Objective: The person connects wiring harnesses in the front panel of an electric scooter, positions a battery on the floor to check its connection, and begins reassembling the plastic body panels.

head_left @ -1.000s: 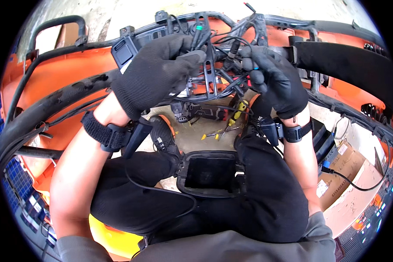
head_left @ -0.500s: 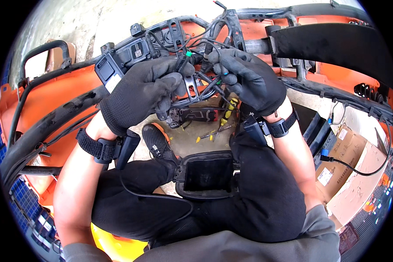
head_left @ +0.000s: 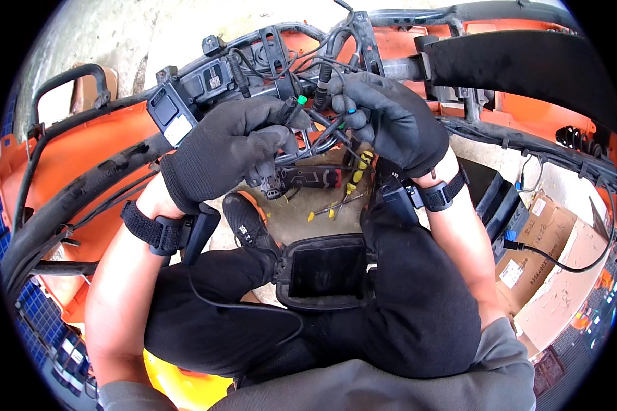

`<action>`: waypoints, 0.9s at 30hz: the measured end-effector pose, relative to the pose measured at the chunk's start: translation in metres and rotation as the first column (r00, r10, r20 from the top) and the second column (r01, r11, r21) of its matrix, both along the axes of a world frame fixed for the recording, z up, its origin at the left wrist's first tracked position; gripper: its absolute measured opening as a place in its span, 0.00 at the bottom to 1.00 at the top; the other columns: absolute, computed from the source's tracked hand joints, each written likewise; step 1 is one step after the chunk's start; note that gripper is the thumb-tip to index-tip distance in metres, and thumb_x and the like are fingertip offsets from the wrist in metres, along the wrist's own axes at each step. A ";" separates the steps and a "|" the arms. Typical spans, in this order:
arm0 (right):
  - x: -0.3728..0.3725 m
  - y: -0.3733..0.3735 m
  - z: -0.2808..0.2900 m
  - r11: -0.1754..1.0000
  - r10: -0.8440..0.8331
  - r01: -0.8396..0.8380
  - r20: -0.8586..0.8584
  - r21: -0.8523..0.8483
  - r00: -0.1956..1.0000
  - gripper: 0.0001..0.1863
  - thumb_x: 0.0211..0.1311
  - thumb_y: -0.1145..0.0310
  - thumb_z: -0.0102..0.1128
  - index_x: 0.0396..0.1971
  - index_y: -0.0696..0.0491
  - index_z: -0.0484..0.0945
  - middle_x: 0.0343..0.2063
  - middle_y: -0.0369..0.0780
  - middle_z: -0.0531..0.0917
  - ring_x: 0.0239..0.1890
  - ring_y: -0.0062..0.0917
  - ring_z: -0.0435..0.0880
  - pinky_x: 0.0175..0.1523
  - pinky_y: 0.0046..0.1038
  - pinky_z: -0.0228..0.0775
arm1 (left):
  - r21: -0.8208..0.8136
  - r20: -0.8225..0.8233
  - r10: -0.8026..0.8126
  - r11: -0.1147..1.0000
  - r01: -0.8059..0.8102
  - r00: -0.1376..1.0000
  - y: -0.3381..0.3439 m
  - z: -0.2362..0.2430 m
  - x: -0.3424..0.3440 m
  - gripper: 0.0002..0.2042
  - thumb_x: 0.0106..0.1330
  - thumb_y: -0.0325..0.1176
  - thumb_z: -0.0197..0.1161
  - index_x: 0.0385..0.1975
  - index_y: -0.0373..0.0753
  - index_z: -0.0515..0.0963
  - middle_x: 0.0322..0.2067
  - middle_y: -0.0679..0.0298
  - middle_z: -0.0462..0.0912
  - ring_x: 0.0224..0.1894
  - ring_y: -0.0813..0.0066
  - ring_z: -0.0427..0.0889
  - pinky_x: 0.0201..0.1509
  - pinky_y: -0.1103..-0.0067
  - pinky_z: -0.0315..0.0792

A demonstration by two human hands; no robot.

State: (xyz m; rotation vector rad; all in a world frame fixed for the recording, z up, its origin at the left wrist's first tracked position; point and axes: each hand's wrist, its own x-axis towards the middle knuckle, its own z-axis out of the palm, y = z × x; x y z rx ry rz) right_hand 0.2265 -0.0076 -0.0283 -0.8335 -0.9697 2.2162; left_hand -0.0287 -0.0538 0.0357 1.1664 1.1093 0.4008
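Both my hands wear black work gloves. My left hand (head_left: 230, 147) is closed, pinching a black cable connector with a green end (head_left: 301, 101) that points up and away. Its lower fingers curl near a dark multi-pin plug (head_left: 271, 185) hanging below. A short gap to the right, my right hand (head_left: 394, 123) is closed on a thin cable connector with a blue end (head_left: 352, 111), partly hidden by the fingertips. Around them run several black cables (head_left: 325, 75) of a wiring bundle, over a black tubular frame (head_left: 144, 151) with orange panels.
Past my left hand, a black control box (head_left: 171, 113) is fixed to the frame. Below lie a power tool (head_left: 308, 177) and a yellow-black screwdriver (head_left: 358, 175). An open black pouch (head_left: 329, 270) sits between my legs; a cardboard box (head_left: 541, 240) stands at right.
My left hand has shifted slightly right, and the green-ended connector has come down and right. The blue end at my right fingers shows more plainly now.
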 end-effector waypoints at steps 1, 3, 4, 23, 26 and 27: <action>0.000 0.002 0.001 0.992 -0.030 0.024 -0.050 -0.125 0.998 0.18 0.76 0.65 0.49 0.57 0.60 0.75 0.37 0.32 0.81 0.31 0.08 0.74 0.33 0.09 0.66 | -0.014 -0.006 0.006 1.000 -0.006 1.000 0.001 -0.001 -0.001 0.15 0.71 0.31 0.53 0.52 0.32 0.77 0.30 0.69 0.78 0.25 0.86 0.77 0.29 0.87 0.73; 0.002 0.004 0.002 1.000 -0.014 0.014 -0.037 -0.006 0.999 0.16 0.73 0.62 0.54 0.50 0.59 0.78 0.34 0.31 0.81 0.30 0.08 0.74 0.34 0.10 0.69 | -0.013 0.005 0.030 0.999 -0.030 1.000 0.001 -0.004 -0.002 0.14 0.70 0.31 0.53 0.50 0.32 0.78 0.29 0.68 0.78 0.25 0.86 0.77 0.29 0.86 0.73; 0.005 0.006 -0.002 0.995 0.005 -0.006 0.010 0.097 1.000 0.16 0.73 0.62 0.54 0.50 0.59 0.78 0.34 0.31 0.81 0.29 0.08 0.74 0.33 0.10 0.67 | 0.002 0.021 0.049 0.999 -0.049 0.999 0.001 -0.007 -0.002 0.13 0.71 0.31 0.53 0.49 0.33 0.78 0.29 0.68 0.78 0.25 0.86 0.77 0.29 0.86 0.73; -0.009 -0.012 0.013 0.951 -0.080 0.010 0.213 0.309 0.974 0.16 0.65 0.71 0.59 0.52 0.59 0.76 0.38 0.35 0.81 0.38 0.14 0.78 0.44 0.20 0.75 | 0.025 -0.007 -0.054 0.998 0.054 0.999 0.002 -0.007 -0.006 0.15 0.70 0.33 0.58 0.53 0.34 0.78 0.33 0.68 0.82 0.30 0.86 0.78 0.34 0.86 0.74; -0.023 -0.015 0.008 0.865 -0.161 -0.031 0.335 0.501 0.929 0.17 0.64 0.73 0.61 0.53 0.59 0.75 0.39 0.35 0.82 0.37 0.15 0.79 0.44 0.20 0.74 | -0.019 0.043 -0.036 0.999 0.037 0.998 0.001 -0.003 -0.004 0.14 0.68 0.28 0.58 0.50 0.32 0.80 0.33 0.67 0.80 0.31 0.85 0.77 0.36 0.83 0.75; -0.029 -0.017 0.005 0.807 -0.236 -0.015 0.345 0.590 0.908 0.16 0.63 0.74 0.61 0.51 0.58 0.76 0.37 0.36 0.83 0.36 0.17 0.80 0.43 0.22 0.74 | -0.010 0.036 -0.050 0.999 0.050 0.998 0.002 -0.003 -0.005 0.13 0.67 0.27 0.58 0.50 0.32 0.80 0.33 0.67 0.81 0.31 0.84 0.77 0.37 0.82 0.75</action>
